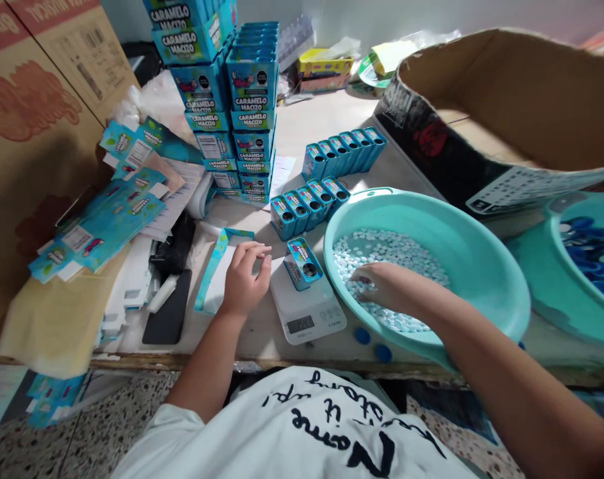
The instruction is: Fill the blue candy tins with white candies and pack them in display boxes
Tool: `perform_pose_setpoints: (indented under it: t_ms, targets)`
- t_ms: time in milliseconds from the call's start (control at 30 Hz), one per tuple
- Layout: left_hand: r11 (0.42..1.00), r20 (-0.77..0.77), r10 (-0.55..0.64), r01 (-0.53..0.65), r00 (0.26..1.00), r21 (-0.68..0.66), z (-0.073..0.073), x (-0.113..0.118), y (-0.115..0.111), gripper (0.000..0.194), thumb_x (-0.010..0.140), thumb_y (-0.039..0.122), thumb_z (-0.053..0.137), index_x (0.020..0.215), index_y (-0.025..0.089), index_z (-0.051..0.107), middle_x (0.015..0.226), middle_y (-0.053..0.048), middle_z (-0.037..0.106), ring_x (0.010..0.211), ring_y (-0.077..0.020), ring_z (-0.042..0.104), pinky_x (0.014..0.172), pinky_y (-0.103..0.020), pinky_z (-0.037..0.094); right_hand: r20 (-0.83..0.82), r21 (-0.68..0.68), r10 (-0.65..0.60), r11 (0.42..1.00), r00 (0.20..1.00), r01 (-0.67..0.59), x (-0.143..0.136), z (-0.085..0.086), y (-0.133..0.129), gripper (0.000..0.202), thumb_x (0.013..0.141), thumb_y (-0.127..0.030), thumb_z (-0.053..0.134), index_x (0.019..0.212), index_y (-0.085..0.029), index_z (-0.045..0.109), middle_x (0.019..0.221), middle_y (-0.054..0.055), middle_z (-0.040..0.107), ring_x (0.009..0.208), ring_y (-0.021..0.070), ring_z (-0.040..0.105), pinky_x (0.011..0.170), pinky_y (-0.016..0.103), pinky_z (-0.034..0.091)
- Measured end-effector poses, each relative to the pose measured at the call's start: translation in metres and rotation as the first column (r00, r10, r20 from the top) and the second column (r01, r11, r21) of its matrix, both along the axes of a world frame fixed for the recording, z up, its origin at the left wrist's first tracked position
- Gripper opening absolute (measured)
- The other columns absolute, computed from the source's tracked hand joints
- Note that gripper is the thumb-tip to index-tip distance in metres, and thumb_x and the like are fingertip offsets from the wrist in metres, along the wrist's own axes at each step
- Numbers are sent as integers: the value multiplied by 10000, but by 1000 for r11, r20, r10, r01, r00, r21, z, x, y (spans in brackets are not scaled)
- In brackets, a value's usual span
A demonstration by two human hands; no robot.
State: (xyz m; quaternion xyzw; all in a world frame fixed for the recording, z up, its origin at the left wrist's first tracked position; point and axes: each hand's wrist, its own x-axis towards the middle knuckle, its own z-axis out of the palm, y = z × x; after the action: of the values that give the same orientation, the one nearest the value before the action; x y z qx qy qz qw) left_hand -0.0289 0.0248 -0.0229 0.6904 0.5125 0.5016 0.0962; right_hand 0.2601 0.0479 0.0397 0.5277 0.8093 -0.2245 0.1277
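My right hand (389, 286) reaches into a turquoise basin (486, 256), its fingers curled among small pale candies (392, 247); what lies inside the fingers is partly hidden. On a white kitchen scale (322, 309) with a lit display stands a small blue candy container (303, 263), a dark round opening in its top. Left of the scale, my left hand (247, 276) hovers with bent fingers, thumb apart, nothing in its grasp. Beneath and beside it lies an open blue-edged carton tray (213, 276).
Two rows of blue containers (309, 209) stand behind the scale. Tall stacks of filled cartons (255, 86) rise behind. Flat cartons (107, 226) and a phone (167, 309) lie left. Blue caps (594, 259) fill another basin; a large cardboard box (432, 133) stands back right.
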Motion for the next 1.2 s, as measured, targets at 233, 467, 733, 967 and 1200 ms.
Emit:
perform_pose_setpoints:
  t_ms: [233,467,733,967,1200]
  targets:
    - [1000,18,7,-7,1000,-2,-1,-2,2,139,974,230,559,1051,192,669,1073,-76,636,934,-159,653,860,-315,592,71,-41,-96,994,993,99,-5,7,2,182,893,-77,680,987,-157,814,1048,129,778,968,288,724,764,292,482]
    - [1000,24,3,-2,1000,-19,-3,0,2,141,969,226,565,1055,200,674,1074,-64,645,852,-136,661,856,-310,590,-141,157,-97,980,985,119,-1,4,5,175,914,-49,664,980,-136,800,993,129,771,868,238,696,784,290,448]
    - [1000,-2,7,-7,1000,-9,-3,0,2,147,961,220,572,1046,195,690,1056,-75,649,986,-175,650,862,-316,584,-391,350,0,925,920,148,13,-4,7,139,904,-153,622,868,-170,755,836,71,722,692,178,618,688,268,435]
    - [1000,-48,3,-3,999,0,-3,1,4,161,967,257,571,1024,180,700,1037,-79,668,956,-180,653,855,-327,574,-528,389,-36,878,848,279,19,-12,12,87,881,-125,666,902,-157,744,832,50,711,725,166,607,699,256,423]
    - [975,-151,-154,125,976,-183,-19,-12,7,300,928,492,571,1005,234,703,1014,-58,694,842,-228,669,811,-403,553,-542,316,-70,907,837,280,20,-3,11,117,895,-41,697,961,-133,726,983,69,724,877,160,628,784,233,413]
